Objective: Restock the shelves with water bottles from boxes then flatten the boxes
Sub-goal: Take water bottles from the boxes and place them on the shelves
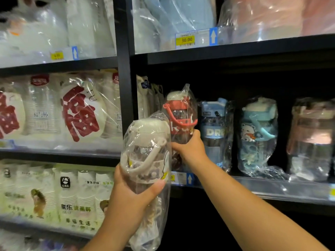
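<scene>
Two water bottles are in the hands, each one wrapped in a loose clear plastic bag. The left hand (134,194) grips the transparent bottle with the cream-white lid and carrying strap (145,156) low on its body; the thumb lies across the front of the bag and the other fingers go behind it, out of view. The right hand (190,151) reaches forward and closes around the lower body of the transparent bottle with the red lid and red strap (181,116), which stands upright at the left end of the black middle shelf (272,189), just beside a dark blue bottle in a bag (213,131). Whether its base already rests on the shelf I cannot tell, because the cream-white bottle partly hides it.

I judge that these bottles are empty and therefore light, with hard plastic walls that do not give under the fingers. The bag is the difficulty: it is smooth and loose, so it can slide over the bottle. A full grip around the body, pressing the film to the wall, seems safer than pulling the bag's top or the soft strap.
</scene>
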